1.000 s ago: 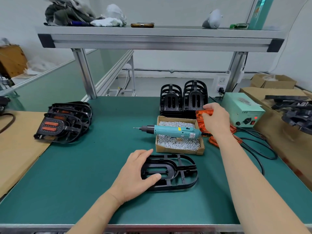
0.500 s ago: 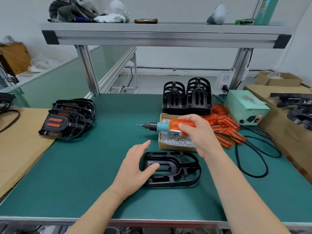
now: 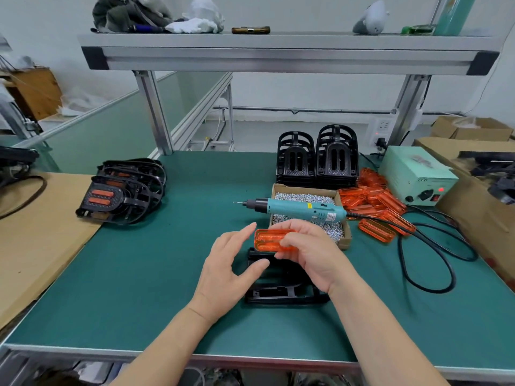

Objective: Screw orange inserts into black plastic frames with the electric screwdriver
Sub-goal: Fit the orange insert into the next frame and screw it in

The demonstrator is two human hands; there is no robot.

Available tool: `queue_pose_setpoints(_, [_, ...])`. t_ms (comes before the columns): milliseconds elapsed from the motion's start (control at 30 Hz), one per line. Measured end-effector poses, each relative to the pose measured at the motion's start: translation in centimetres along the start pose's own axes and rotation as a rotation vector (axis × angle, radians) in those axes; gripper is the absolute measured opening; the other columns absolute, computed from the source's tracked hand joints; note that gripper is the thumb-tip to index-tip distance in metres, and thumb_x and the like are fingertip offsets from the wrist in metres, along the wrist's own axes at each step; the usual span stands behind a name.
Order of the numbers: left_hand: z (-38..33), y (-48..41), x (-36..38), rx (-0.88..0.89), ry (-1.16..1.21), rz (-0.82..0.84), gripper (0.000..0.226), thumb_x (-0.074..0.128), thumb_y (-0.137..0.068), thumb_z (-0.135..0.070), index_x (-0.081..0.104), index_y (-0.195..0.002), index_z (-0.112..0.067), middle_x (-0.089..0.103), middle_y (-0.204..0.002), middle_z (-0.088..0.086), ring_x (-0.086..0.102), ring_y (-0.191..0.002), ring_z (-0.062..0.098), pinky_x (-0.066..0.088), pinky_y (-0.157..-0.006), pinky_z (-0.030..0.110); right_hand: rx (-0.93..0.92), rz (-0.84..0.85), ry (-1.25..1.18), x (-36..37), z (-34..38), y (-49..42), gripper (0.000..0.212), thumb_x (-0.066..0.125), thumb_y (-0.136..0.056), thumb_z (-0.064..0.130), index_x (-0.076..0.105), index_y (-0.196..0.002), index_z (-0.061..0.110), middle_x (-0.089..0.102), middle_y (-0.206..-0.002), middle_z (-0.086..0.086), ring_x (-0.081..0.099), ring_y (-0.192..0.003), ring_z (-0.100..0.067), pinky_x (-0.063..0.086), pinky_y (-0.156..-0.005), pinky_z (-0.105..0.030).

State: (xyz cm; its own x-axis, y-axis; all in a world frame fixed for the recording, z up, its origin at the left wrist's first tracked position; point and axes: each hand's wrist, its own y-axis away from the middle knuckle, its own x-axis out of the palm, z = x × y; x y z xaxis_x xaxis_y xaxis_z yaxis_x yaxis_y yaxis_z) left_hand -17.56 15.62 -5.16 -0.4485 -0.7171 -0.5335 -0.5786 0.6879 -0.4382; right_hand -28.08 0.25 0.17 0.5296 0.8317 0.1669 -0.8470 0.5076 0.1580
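Note:
My right hand (image 3: pixel 308 254) pinches an orange insert (image 3: pixel 269 240) and holds it just above a black plastic frame (image 3: pixel 281 293) lying flat on the green mat. My left hand (image 3: pixel 228 271) hovers at the frame's left end with fingers spread and relaxed, its thumb near the frame; contact is unclear. The teal electric screwdriver (image 3: pixel 303 208) lies across a cardboard box of screws (image 3: pixel 306 215), tip pointing left. A loose pile of orange inserts (image 3: pixel 376 204) sits right of the box.
Two stacks of empty black frames (image 3: pixel 317 160) stand behind the box. Finished frames with orange inserts (image 3: pixel 122 188) are piled at the left. A green power supply (image 3: pixel 418 174) and its black cable (image 3: pixel 434 263) occupy the right. Cardboard sheet (image 3: pixel 33 232) covers the left bench.
My right hand carried the orange insert from the pile at the right down toward the frame. My left hand lifted its fingers off the frame and spread them.

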Motion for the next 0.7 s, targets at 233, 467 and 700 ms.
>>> queue_pose_setpoints(233, [0.02,0.00,-0.07,0.003,-0.010,-0.005,0.054,0.067,-0.086,-0.043,0.059,-0.136,-0.022,0.060,-0.120,-0.002,0.056,-0.117,0.018,0.046,-0.102,0.041,0.015,0.039,0.048,0.21,-0.35,0.40,0.031,0.048,-0.090,-0.014,0.070,-0.099,0.005,0.073,-0.099,-0.012,0.070,-0.081,-0.013,0.054,-0.064,-0.023])
queue_pose_setpoints(467, [-0.08,-0.11,-0.12,0.006,-0.003,0.016,0.052,0.068,-0.087,-0.035,0.058,-0.137,-0.025,0.059,-0.120,-0.003,0.054,-0.118,0.018,0.042,-0.105,0.034,-0.065,0.039,0.221,-0.10,0.03,0.72,0.027,0.057,-0.089,-0.012,0.071,-0.101,0.008,0.073,-0.098,-0.007,0.066,-0.085,-0.010,0.052,-0.071,-0.020])
queue_pose_setpoints(700, [-0.18,-0.07,-0.12,0.028,-0.002,0.051,0.053,0.060,-0.088,-0.045,0.054,-0.139,-0.032,0.058,-0.120,-0.006,0.052,-0.118,0.018,0.039,-0.103,0.023,-0.085,0.016,0.320,-0.14,0.43,0.29,0.011,0.068,-0.093,0.002,0.070,-0.089,0.012,0.070,-0.078,0.002,0.065,-0.068,-0.004,0.049,-0.062,-0.015])
